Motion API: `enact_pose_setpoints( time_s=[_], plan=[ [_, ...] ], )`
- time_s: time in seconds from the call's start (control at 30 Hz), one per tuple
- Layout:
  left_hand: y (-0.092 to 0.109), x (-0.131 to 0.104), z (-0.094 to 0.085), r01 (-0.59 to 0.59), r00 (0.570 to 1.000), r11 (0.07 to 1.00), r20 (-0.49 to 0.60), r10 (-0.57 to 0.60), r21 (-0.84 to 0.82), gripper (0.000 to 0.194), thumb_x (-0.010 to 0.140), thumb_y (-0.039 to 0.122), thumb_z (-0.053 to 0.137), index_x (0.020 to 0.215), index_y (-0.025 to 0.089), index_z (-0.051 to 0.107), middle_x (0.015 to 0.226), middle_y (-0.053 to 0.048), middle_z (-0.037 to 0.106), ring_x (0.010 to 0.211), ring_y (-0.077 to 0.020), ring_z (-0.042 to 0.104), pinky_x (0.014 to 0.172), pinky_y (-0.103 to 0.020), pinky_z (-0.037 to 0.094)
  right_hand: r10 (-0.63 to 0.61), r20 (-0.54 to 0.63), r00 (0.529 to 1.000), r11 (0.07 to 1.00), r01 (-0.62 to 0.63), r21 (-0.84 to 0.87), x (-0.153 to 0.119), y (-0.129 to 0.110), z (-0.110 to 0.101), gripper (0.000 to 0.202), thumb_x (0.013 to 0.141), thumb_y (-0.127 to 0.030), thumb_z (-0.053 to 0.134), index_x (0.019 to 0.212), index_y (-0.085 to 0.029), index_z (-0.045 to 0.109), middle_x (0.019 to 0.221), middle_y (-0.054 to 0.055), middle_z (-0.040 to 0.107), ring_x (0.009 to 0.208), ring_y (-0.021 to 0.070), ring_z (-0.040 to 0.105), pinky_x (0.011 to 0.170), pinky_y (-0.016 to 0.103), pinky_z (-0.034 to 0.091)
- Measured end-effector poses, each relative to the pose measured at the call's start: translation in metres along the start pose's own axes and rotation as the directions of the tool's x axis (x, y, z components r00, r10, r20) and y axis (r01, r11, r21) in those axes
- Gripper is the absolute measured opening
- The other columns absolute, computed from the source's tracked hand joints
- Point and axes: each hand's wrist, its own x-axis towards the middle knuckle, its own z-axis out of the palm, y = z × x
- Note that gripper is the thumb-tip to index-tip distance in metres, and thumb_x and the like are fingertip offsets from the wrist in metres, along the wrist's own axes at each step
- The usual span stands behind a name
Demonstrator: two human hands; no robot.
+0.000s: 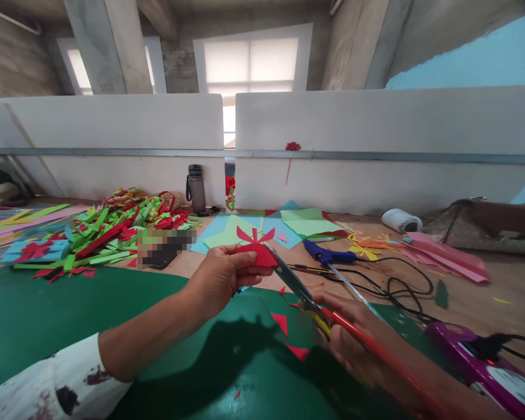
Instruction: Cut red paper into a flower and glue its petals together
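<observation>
My left hand (223, 270) pinches a piece of red paper (263, 255) between thumb and fingers, above the green mat (126, 297). Curved petal-like strips fan out from the paper's top edge. In my right hand (354, 332) is a pair of scissors (295, 282) with red on the handle. Their blades point up and left, and the tips meet the right edge of the red paper; whether they bite into it I cannot tell. Red paper scraps (298, 352) lie on the mat below.
Cut paper strips (100, 233) are heaped at left, near a phone (161, 254) and a bottle (196, 189). Coloured sheets (310, 221) lie ahead. A blue glue gun (328, 253) with black cable, pink paper (448, 256) and a purple device (485, 367) are on the right.
</observation>
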Motion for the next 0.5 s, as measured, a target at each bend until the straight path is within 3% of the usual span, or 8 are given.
enact_pose_setpoints(
  time_s=[0.2,0.33,0.5],
  plan=[
    [0.000,0.001,0.000,0.001,1.000,1.000,-0.005,-0.001,0.011,0.003,0.075,0.005,0.059,0.074,0.008,0.060,0.074,-0.010,0.069,0.071,-0.0211,0.069,0.053,-0.020,0.053,-0.039,0.015,0.999,0.996,0.038,0.086,0.003,0.004,0.003,0.058,0.064,-0.067,0.060,0.102,-0.024,0.059,0.063,0.001,0.052,0.053,0.0157,0.046,0.047,0.027,0.038],
    [-0.001,0.001,-0.001,-0.001,1.000,1.000,0.002,0.001,0.004,0.004,0.075,0.005,0.059,0.074,0.009,0.059,0.076,-0.011,0.070,0.073,-0.0223,0.069,0.053,-0.020,0.053,-0.083,0.088,0.993,0.993,0.075,0.092,0.003,0.011,0.000,0.061,0.068,-0.064,0.058,0.111,-0.021,0.053,0.068,0.001,0.052,0.055,0.0133,0.046,0.049,0.025,0.039],
    [-0.001,0.002,-0.001,-0.005,1.000,1.000,-0.001,0.005,0.005,0.005,0.075,0.004,0.059,0.074,0.009,0.058,0.075,-0.010,0.070,0.073,-0.0223,0.069,0.055,-0.021,0.054,-0.085,0.066,0.994,0.996,0.082,0.047,0.003,0.012,-0.002,0.056,0.072,-0.062,0.057,0.108,-0.020,0.054,0.070,0.000,0.050,0.052,0.0101,0.040,0.044,0.021,0.034]
  ],
)
